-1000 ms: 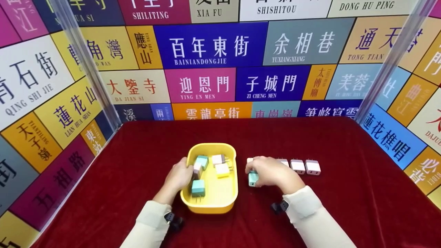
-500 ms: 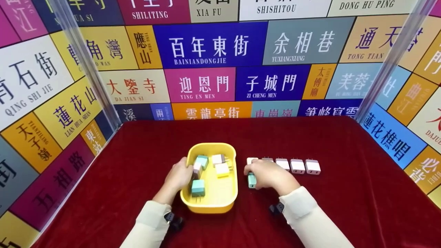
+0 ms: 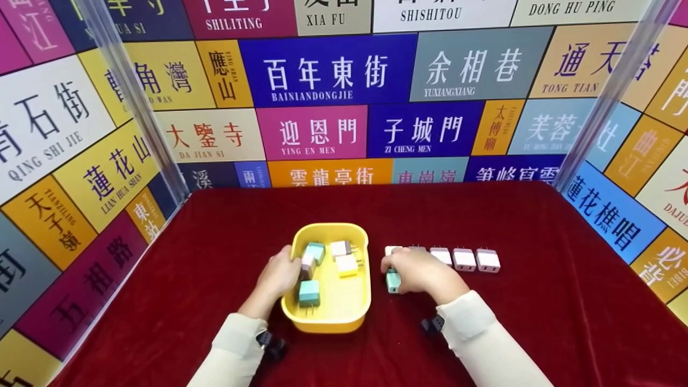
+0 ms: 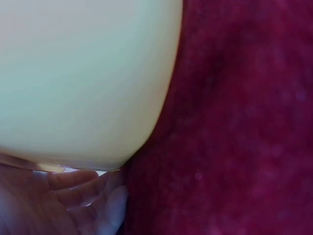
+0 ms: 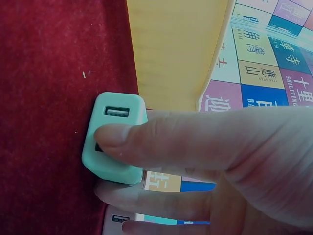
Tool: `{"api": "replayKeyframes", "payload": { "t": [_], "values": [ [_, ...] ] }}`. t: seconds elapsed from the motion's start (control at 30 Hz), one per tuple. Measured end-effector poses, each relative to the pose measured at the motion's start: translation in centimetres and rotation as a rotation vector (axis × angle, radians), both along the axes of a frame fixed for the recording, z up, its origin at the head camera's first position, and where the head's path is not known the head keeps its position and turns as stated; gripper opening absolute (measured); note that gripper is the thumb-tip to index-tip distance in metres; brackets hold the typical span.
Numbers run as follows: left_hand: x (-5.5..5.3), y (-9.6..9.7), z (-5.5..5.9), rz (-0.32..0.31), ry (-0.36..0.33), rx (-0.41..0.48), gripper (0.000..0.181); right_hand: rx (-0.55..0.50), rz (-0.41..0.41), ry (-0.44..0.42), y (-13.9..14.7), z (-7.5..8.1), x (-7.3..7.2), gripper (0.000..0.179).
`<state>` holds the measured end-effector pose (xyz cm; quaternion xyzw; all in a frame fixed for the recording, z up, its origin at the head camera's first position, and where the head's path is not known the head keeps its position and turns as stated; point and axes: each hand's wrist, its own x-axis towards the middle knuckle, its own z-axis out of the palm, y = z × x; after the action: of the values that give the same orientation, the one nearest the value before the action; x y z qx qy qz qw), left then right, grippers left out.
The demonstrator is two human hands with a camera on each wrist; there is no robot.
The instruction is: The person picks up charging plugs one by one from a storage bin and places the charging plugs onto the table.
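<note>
My left hand point(image 3: 279, 273) grips the left wall of a yellow plastic bin point(image 3: 346, 324). In the left wrist view its fingers point(image 4: 73, 196) lie along the bin's outer side. Right of the bin, my right hand point(image 3: 422, 273) holds a mint-green USB wall charger point(image 3: 393, 282) low over the cloth. The right wrist view has the thumb point(image 5: 161, 142) across the charger's port face, partly covering a lower port. Behind that hand a white charger point(image 3: 394, 249) shows in part. Inside the bin are several chargers, among them a green one point(image 3: 309, 290) and a yellow-and-white one point(image 3: 346, 264).
A row of white-and-mauve chargers runs rightward from the right hand, ending with one charger point(image 3: 488, 260); the hand partly hides its near end. Dark red cloth point(image 3: 226, 226) covers the table. Panels with printed place names point(image 3: 322, 70) and clear corner posts point(image 3: 607, 97) enclose it.
The right hand, with the green charger, has shifted slightly left and toward me since a second ago, then stays put. The left hand and bin have not moved.
</note>
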<state>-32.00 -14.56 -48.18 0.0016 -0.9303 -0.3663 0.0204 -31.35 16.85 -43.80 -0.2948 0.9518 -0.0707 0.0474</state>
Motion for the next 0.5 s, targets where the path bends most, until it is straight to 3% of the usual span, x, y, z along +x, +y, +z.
{"api": "replayKeyframes", "payload": {
  "t": [0.5],
  "values": [
    [-0.05, 0.0, 0.03, 0.004, 0.001, -0.007, 0.027, -0.005, -0.014, 0.002, 0.09, 0.04, -0.02, 0.038]
  ]
}}
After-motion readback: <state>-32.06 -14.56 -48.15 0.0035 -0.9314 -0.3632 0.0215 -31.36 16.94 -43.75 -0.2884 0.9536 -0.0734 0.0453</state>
